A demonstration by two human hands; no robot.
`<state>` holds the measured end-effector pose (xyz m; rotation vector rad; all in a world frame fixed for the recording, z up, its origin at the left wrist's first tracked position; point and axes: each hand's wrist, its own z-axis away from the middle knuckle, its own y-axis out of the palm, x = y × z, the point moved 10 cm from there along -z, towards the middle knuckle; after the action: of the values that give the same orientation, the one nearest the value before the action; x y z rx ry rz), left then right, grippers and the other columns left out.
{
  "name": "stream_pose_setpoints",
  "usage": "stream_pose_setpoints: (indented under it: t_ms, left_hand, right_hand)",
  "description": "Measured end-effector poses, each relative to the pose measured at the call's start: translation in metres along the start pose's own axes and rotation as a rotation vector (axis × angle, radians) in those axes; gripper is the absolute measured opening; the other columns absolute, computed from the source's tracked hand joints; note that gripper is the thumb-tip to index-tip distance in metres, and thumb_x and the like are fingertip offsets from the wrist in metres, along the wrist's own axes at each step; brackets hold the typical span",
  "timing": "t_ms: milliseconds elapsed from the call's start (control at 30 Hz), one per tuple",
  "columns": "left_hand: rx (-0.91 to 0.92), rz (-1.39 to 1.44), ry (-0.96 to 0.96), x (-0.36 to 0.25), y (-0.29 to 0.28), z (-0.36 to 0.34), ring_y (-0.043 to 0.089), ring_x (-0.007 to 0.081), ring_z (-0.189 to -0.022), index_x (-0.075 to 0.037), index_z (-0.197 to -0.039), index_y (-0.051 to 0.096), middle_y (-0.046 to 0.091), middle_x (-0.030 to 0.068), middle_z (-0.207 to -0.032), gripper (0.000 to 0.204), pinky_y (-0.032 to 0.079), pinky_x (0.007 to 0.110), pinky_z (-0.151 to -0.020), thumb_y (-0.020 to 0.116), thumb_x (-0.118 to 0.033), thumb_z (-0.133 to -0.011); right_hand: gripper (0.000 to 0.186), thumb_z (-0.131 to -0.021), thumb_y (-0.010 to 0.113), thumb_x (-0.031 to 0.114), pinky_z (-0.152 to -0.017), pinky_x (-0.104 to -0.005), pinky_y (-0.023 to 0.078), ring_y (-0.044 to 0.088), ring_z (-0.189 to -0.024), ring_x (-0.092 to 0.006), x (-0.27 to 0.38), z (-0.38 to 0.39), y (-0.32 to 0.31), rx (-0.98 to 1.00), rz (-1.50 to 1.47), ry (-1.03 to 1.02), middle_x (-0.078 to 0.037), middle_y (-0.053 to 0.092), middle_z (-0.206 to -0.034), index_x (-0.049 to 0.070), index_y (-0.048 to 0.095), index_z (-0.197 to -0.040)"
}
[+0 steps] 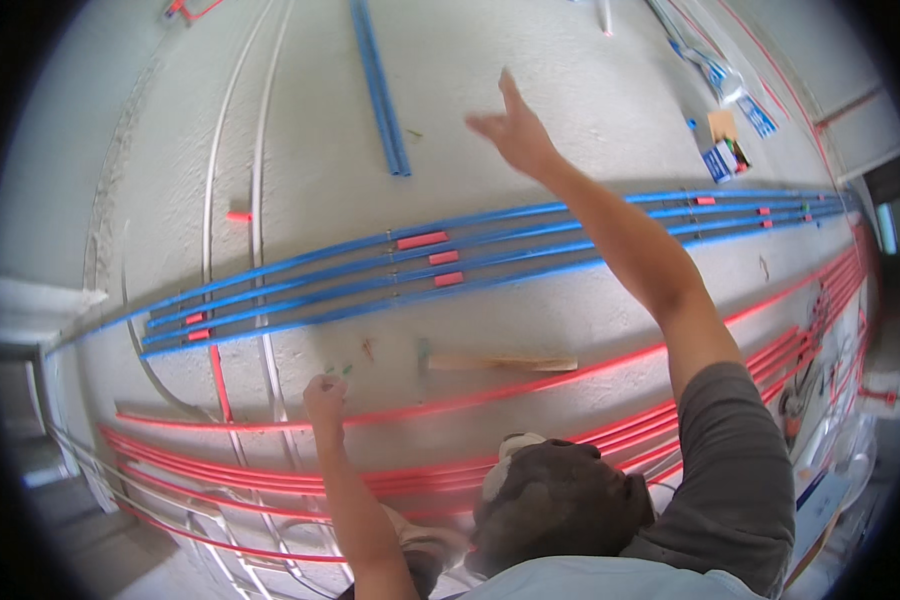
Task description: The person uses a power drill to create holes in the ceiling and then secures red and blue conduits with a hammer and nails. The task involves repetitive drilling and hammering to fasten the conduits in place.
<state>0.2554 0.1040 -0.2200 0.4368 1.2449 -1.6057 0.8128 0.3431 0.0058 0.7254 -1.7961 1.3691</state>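
My right hand [517, 130] is stretched far forward over the pale concrete floor, thumb and fingers apart, with nothing in it. The nearest thing to its left is a pair of loose blue pipes [375, 75] lying side by side. My left hand [325, 398] is low on the left, its fingers curled together; whether anything small is in them is hidden. Small green bits show beside its fingertips. Under my right forearm run several long blue pipes [340, 303] with short red sleeves [422, 241]. Just above a long red pipe lies a wooden strip [505, 363].
Several red pipes [410, 482] cross in front of my dark trouser leg [560, 510] and pale shoe. White pipes [211, 190] run lengthwise on the left. A small open box [725, 160] and plastic packaging [725, 80] lie at far right. A wall stands at left.
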Motion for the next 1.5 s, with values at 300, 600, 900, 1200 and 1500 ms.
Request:
stream_pose_setpoints:
  t_ms: [300, 600, 900, 1200, 1500]
  left_hand:
    - [-0.117, -0.322, 0.308, -0.025, 0.015, 0.011, 0.072, 0.0348, -0.092, -0.001, -0.102, 0.078, 0.074, 0.0147, -0.088, 0.021, 0.059, 0.044, -0.083, 0.068, -0.004, -0.084]
    - [-0.316, -0.446, 0.273, -0.056, 0.007, 0.006, 0.067, 0.0350, -0.109, 0.000, -0.113, 0.069, 0.063, 0.0171, -0.121, 0.026, 0.054, 0.046, -0.091, 0.075, 0.000, -0.089]
    - [-0.331, -0.154, 0.368, -0.050, 0.061, 0.100, 0.065, 0.0407, -0.103, 0.000, -0.111, 0.071, 0.067, 0.0166, -0.107, 0.019, 0.053, 0.048, -0.091, 0.071, -0.001, -0.092]
    - [-0.237, -0.171, 0.519, -0.055, 0.091, 0.154, 0.067, 0.0359, -0.099, -0.003, -0.104, 0.075, 0.072, 0.0136, -0.103, 0.019, 0.052, 0.046, -0.089, 0.072, 0.002, -0.086]
    - [-0.286, -0.066, 0.493, -0.045, 0.096, 0.157, 0.068, 0.0337, -0.097, -0.007, -0.101, 0.074, 0.074, 0.0105, -0.097, 0.021, 0.049, 0.045, -0.089, 0.077, 0.001, -0.081]
  right_hand:
    - [0.045, -0.090, 0.082, 0.020, -0.096, -0.0471, 0.055, 0.066, -0.112, -0.0384, -0.055, 0.332, 0.104, 0.895, 0.332, -0.056, -0.019, 0.067, -0.119, 0.003, 0.064, -0.127]
    - [0.046, -0.085, 0.083, 0.015, -0.098, -0.0517, 0.052, 0.060, -0.118, -0.0421, -0.076, 0.355, 0.114, 0.724, 0.431, -0.227, -0.020, 0.063, -0.124, 0.004, 0.062, -0.125]
    - [0.031, -0.095, 0.070, 0.012, -0.091, -0.0542, 0.053, 0.065, -0.107, -0.0451, -0.082, 0.339, 0.119, 0.829, 0.412, -0.094, -0.022, 0.065, -0.119, 0.003, 0.061, -0.122]
    - [0.032, -0.105, 0.065, 0.028, -0.082, -0.0517, 0.050, 0.065, -0.091, -0.0459, -0.075, 0.413, 0.091, 1.257, 0.269, 0.370, -0.029, 0.067, -0.099, 0.001, 0.060, -0.121]
    - [0.032, -0.106, 0.064, 0.026, -0.077, -0.0502, 0.050, 0.066, -0.087, -0.0449, -0.046, 0.383, 0.108, 1.144, 0.211, 0.280, -0.026, 0.068, -0.098, 0.002, 0.059, -0.127]
